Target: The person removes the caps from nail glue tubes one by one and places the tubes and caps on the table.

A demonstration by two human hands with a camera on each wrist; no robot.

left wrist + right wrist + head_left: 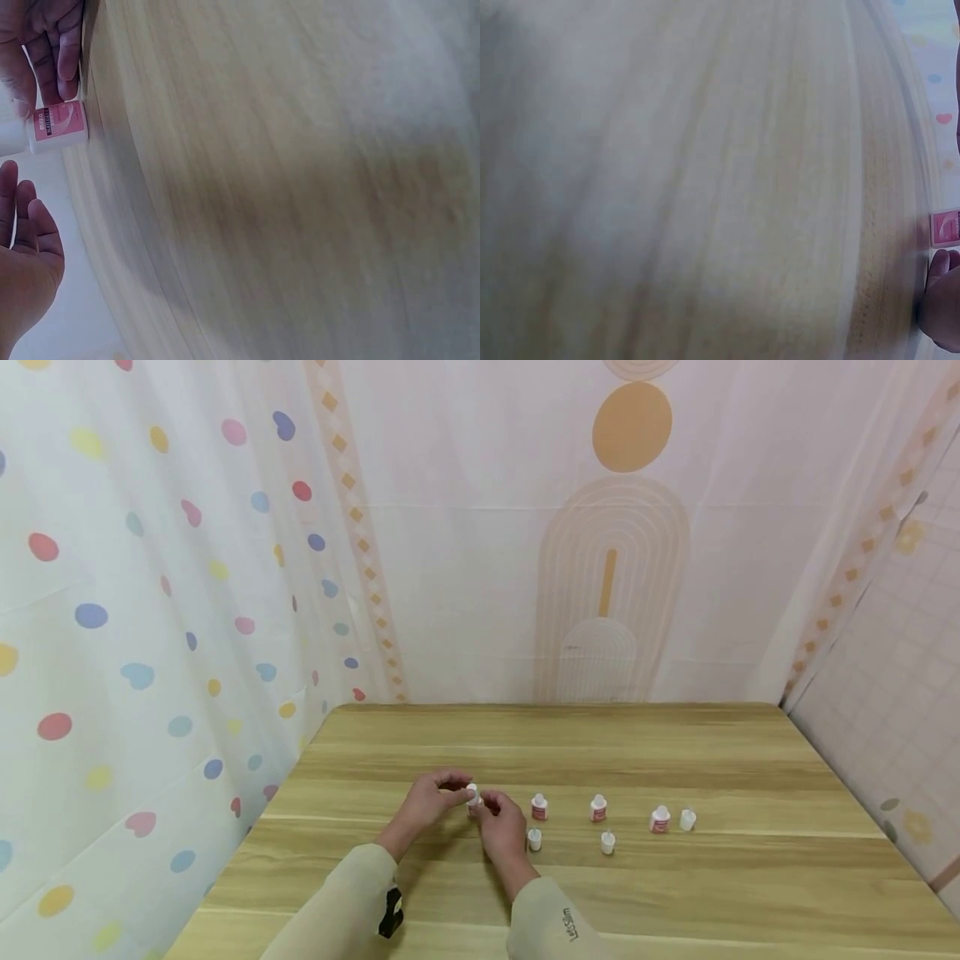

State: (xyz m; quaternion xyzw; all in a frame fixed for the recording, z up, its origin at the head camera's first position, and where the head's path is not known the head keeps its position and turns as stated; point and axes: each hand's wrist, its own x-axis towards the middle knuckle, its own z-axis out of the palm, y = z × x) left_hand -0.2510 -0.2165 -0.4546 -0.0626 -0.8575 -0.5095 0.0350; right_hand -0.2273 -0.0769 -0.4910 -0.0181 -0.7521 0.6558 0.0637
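A small white bottle with a pink label (60, 124) stands upright between the two hands, its white cap (472, 788) at the top. The left hand (431, 803) comes from the left and pinches the cap between thumb and finger. In the left wrist view, the other fingers of the left hand (34, 255) spread loosely beside the bottle. From the right, the right hand (502, 831) holds the bottle by its side, thumb and fingertips against it. The right wrist view catches only part of the bottle (946, 229) and the right hand (943, 304) at its edge.
To the right stand three similar bottles without caps, a near one (539, 807), a middle one (597, 808) and a far one (660, 820). Three white caps (535, 840) (608, 842) (687, 820) lie near them on the wooden table (420, 902). Patterned curtains (465, 568) enclose the table.
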